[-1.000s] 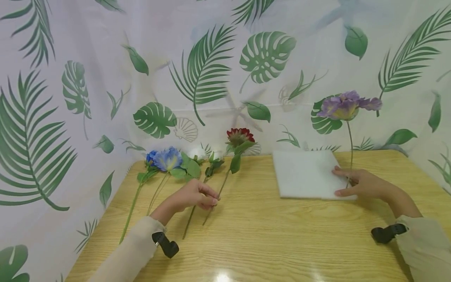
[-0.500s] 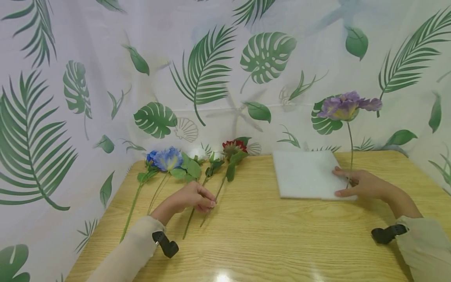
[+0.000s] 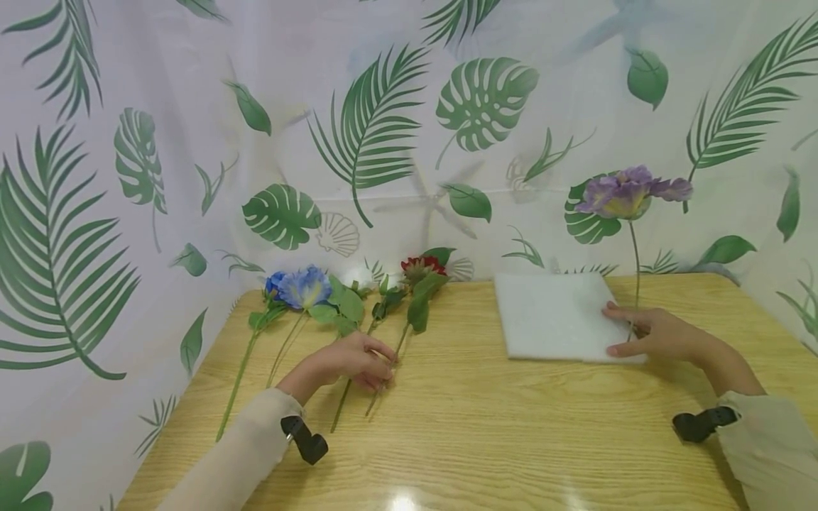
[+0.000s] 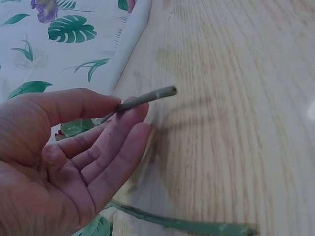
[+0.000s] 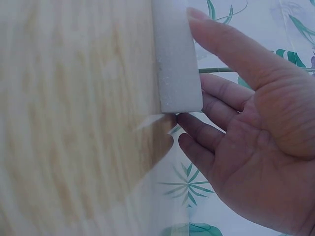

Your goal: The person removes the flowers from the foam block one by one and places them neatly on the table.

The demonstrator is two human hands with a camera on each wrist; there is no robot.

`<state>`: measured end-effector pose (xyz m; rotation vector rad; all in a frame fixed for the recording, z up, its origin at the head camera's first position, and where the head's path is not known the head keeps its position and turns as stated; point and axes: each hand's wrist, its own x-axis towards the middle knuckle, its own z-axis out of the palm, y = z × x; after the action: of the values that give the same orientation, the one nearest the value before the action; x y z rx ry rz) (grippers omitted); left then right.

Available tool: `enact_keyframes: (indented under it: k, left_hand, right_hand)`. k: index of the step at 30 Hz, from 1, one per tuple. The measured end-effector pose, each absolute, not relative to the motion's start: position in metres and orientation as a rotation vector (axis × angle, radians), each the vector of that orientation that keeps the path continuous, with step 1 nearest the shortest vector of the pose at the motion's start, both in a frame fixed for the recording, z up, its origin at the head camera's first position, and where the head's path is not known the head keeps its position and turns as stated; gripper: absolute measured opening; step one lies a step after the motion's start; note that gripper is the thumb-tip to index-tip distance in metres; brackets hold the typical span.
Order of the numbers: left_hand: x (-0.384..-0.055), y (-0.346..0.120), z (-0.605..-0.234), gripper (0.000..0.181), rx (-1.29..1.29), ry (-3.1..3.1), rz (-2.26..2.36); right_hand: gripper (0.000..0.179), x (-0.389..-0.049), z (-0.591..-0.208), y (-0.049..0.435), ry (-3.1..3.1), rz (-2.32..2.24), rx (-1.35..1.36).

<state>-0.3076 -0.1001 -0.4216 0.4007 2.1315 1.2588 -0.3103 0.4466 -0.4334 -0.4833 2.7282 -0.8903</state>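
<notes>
In the head view, my left hand (image 3: 358, 362) pinches the lower stem of a red flower (image 3: 423, 267). The left wrist view shows the thumb against the fingers, with the cut end of the stem (image 4: 165, 93) jutting out past them; the other fingers are loosely extended. My right hand (image 3: 671, 337) rests at the right end of a white foam block (image 3: 556, 316), thumb and forefinger spread on either side of a purple flower (image 3: 620, 195). That flower stands upright in the block. In the right wrist view, straight fingers touch the foam (image 5: 179, 64) near its stem.
Left of the left hand lie a blue flower (image 3: 305, 287), a darker blue flower (image 3: 273, 285) and a white flower (image 3: 391, 284), partly behind leaves. They lie on a wood-grain table (image 3: 486, 440). A leaf-print cloth (image 3: 383, 142) hangs close behind its far edge.
The red flower has come down and slightly left, its head now lower by the table's far edge. My left fingers have loosened a little. The right hand, foam block and purple flower stay put.
</notes>
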Motion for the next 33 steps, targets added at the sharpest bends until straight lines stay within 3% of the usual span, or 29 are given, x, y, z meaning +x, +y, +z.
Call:
enact_keyframes:
  k: [4, 33]
  left_hand:
    - [-0.3072, -0.0962, -0.4232, 0.044, 0.403, 2.107, 1.265]
    - [-0.3092, -0.0927, -0.4248, 0.027, 0.359, 2.076, 1.312]
  right_hand:
    - [0.082, -0.3095, -0.4326, 0.4467, 2.722, -0.909, -0.484]
    - [0.082, -0.3082, -0.4304, 0.4444, 2.76, -0.865, -0.47]
